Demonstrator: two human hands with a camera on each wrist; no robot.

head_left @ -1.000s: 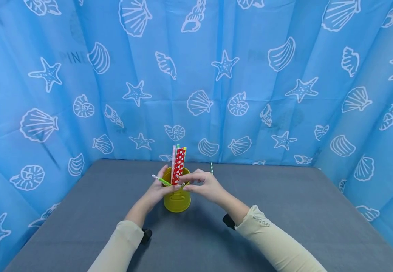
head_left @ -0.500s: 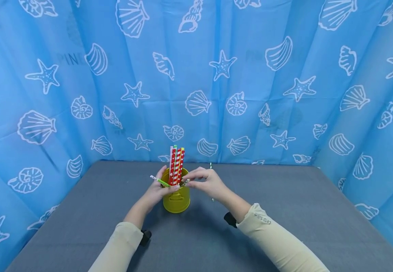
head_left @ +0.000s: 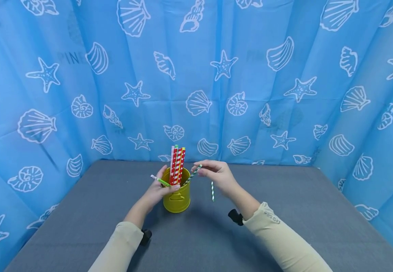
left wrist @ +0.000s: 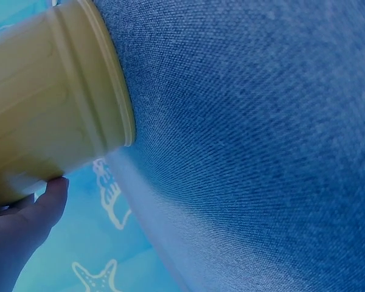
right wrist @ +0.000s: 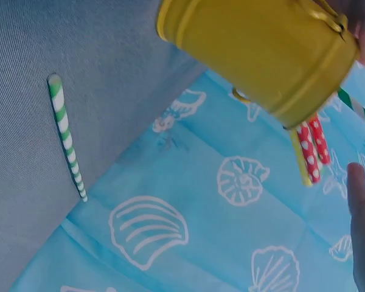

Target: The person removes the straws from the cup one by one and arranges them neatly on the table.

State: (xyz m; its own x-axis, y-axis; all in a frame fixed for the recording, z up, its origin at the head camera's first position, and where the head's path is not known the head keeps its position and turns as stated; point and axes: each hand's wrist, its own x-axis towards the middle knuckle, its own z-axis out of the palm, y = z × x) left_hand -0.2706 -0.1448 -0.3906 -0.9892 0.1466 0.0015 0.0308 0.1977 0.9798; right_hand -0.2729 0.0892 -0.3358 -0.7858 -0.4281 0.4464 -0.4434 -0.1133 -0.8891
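A yellow metal bucket (head_left: pixel 177 204) stands on the table. My left hand (head_left: pixel 155 192) holds it at the rim from the left, its thumb along the near side. Red patterned straws (head_left: pixel 177 168), some dotted and one striped, stand upright inside beside pale pink and yellow ones. A green straw (head_left: pixel 164 183) and one with a whitish tip slant left over the rim by the left hand. At the right rim, my right hand (head_left: pixel 218 175) pinches the upper end of a green-and-white striped straw (head_left: pixel 192 175), which slants up out of the bucket.
Another green-and-white striped straw (right wrist: pixel 64 131) lies on the grey cloth-covered table (head_left: pixel 98 211), right of the bucket and partly behind the right hand in the head view. A blue shell-print curtain (head_left: pixel 196 75) hangs along the table's far edge and sides.
My right hand has moved up and right from the bucket's rim, and the striped green straw now rises higher above it. The left hand and bucket stay nearly in place.
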